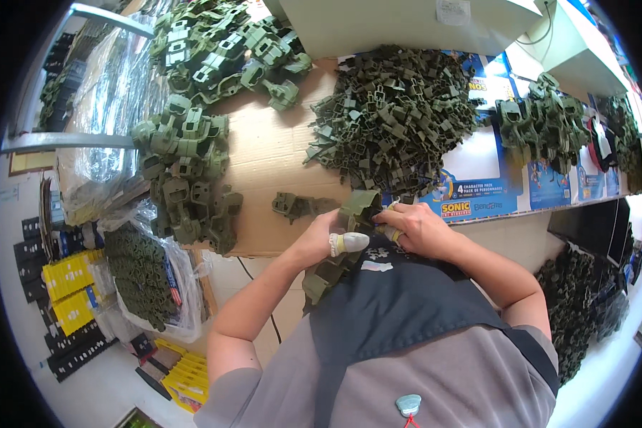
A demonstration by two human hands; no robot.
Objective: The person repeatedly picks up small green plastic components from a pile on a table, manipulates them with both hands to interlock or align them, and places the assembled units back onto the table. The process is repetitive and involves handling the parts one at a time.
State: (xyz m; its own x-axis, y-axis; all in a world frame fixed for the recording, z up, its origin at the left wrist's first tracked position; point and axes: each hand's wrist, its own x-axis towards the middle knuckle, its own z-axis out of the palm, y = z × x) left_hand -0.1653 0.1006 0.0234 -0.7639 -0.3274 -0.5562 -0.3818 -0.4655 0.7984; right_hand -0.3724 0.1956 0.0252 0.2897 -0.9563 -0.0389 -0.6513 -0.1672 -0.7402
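Just above the apron [414, 307], one green piece [362, 203] sits between two hands: the left hand [319, 241] grips it, the right hand [424, 228] pinches at its edge, around what I cannot tell. A slack left grip could let it twist or drop past the table's edge; hard pressing might bend it. Outward: one lone piece [303, 207], one heap of clips [399, 114] too many to count, at least three piles [192, 207] of pieces.

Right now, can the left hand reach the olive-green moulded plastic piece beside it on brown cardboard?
Likely yes: nothing visible blocks the olive-green piece, though the left hand holds another green part.
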